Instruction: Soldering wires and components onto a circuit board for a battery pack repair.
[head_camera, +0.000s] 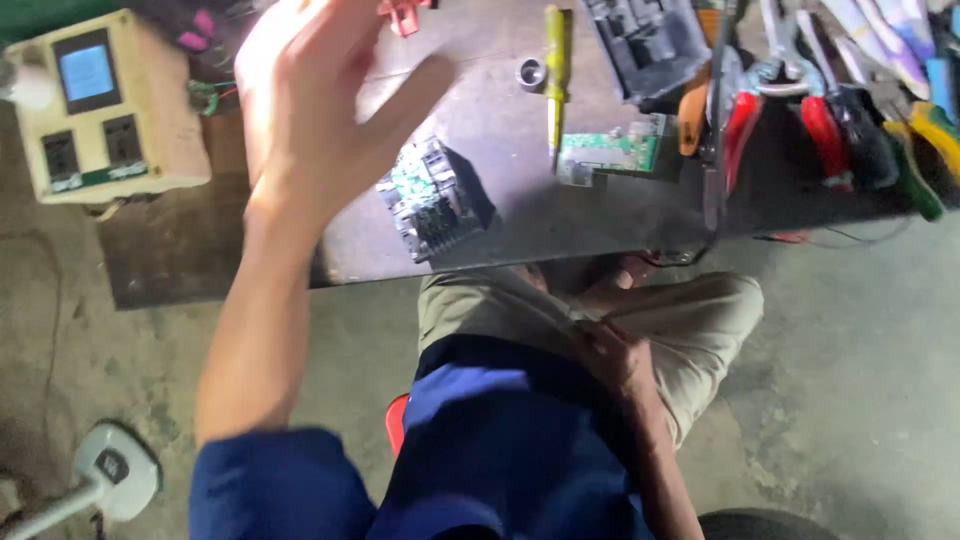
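Note:
My left hand (315, 95) is raised over the low metal work plate (520, 215), fingers apart and blurred, holding nothing. Just right of its wrist a small circuit module with black parts (432, 200) lies on the plate. My right hand (615, 355) rests on my lap against the khaki trousers, fingers curled loosely; nothing shows in it. A yellow screwdriver (554, 75) and a green circuit board (610, 152) lie farther back on the plate.
A cream power box with a screen and sockets (105, 105) stands at the left. Pliers with red, black and yellow-green handles (830, 120) crowd the right end. A black plastic housing (650, 45) sits at the back. A white lamp base (115, 470) is on the concrete floor.

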